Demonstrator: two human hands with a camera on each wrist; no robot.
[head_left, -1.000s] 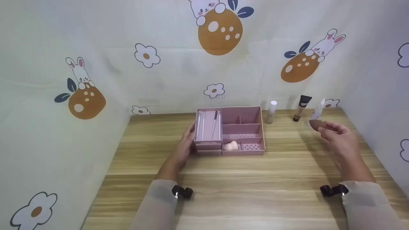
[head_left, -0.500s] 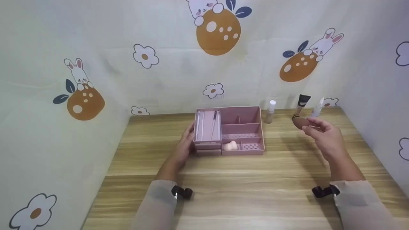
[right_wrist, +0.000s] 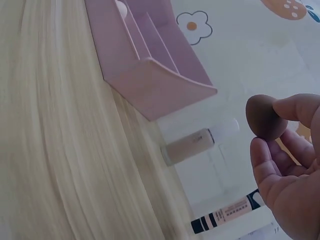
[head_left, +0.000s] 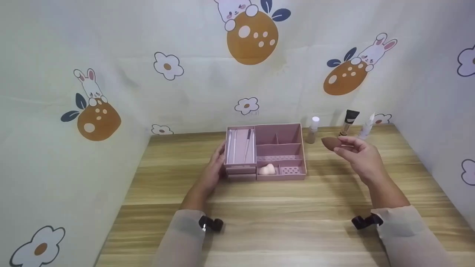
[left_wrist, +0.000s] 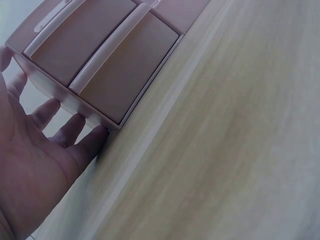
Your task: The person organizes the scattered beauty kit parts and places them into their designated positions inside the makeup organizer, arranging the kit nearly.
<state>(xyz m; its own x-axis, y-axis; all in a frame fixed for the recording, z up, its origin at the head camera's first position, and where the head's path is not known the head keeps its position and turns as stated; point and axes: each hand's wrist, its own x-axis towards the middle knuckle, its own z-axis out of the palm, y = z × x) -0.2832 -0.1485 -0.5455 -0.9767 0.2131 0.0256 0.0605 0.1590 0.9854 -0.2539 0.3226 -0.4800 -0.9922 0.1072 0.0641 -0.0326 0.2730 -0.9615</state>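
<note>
Remotely, I saw one pink organizer (head_left: 281,177), left hand (head_left: 212,171) spread against its left side, right hand (head_left: 362,158) pinching one brown sponge (head_left: 329,143) to its right, one pale sponge (head_left: 267,169) inside.

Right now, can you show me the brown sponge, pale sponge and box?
Brown sponge (head_left: 330,143): head view, middle of its visible side.
Pale sponge (head_left: 267,170): head view, middle of its body.
Box (right_wrist: 155,92): right wrist view, on its outer side wall.

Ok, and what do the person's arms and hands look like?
The left hand and right hand show no gloves or rings. The left sleeve and right sleeve are pale beige-grey, with a greyer band near the end. A small black device sits at each cuff.
</note>
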